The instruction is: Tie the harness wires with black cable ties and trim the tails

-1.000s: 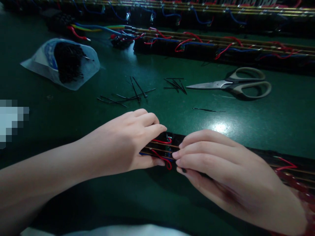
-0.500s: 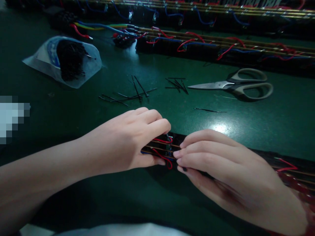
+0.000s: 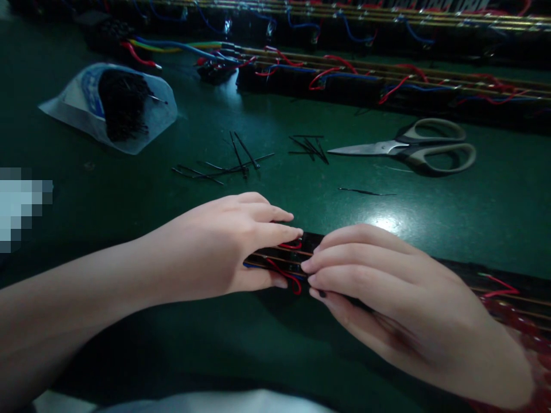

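A long black strip (image 3: 313, 241) with copper-coloured bars, red wire loops and a bit of blue wire lies across the near part of the table. My left hand (image 3: 235, 246) straddles its left part, thumb along the near edge and index finger stretched over the far edge. Under its fingers a red wire (image 3: 293, 282) bends into a loop. My right hand (image 3: 387, 292) closes over the strip just to the right, fingertips on top and thumb at the near side. A small black piece shows at that thumb; whether it is held is unclear.
Beyond my hands lie loose black cable ties (image 3: 235, 168), a single tie (image 3: 365, 191) and scissors (image 3: 404, 148). An opened plastic bag (image 3: 161, 115) full of black ties sits at left. Wired strips (image 3: 361, 77) with coloured leads run along the back.
My left index and middle fingers have straightened out toward the right over the far edge of the strip. The right hand has barely moved.
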Tool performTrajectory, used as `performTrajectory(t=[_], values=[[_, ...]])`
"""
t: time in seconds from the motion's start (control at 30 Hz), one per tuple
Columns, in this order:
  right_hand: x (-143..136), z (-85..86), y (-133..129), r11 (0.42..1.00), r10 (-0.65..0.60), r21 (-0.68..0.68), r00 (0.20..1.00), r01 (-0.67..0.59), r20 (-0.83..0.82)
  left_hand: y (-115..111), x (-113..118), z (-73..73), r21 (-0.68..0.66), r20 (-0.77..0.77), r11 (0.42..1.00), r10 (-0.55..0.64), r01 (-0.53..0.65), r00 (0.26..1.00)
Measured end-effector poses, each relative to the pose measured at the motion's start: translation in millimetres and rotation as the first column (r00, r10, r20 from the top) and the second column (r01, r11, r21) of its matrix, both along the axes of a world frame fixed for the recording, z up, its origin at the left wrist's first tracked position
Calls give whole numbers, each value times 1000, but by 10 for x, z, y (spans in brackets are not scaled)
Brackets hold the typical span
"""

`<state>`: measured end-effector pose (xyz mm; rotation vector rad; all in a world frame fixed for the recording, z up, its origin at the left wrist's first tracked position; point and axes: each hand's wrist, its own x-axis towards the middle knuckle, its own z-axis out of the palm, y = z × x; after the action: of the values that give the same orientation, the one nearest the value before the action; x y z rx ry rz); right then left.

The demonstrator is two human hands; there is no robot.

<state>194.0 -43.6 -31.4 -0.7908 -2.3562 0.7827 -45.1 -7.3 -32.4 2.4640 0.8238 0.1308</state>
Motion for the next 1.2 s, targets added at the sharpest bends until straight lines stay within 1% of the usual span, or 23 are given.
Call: performTrajectory(t=[0.07,0.23,0.53,0.7,0.83,1.07,1.2], values=[[-2,0,-1,1000,6,4,1000,-6,-7,-6,8,1,-1,5,1000,-4,4,1000],[9,-27,0,999,29,22,1000,-29,1,-12,14,32,-21,-7,999,33,-34,999],[9,-9,16,998,40,45,999,-40,-2,15,9,33,-53,8,999,11,-11,1000],[34,-33,8,997,56,55,998,-56,5,12,5,48,-56,-1,998,7,-7,1000],[52,-47,-8,997,67,43,998,-68,5,-6,5,44,-42,-2,999,3,-4,1000],[40,-39,0,995,76,64,996,-79,43,-11,-4,29,-9,-2,1000,-25,25,1000],[30,-43,13,994,74,75,996,-78,49,-15,-4,22,1,5,1000,-20,20,1000]])
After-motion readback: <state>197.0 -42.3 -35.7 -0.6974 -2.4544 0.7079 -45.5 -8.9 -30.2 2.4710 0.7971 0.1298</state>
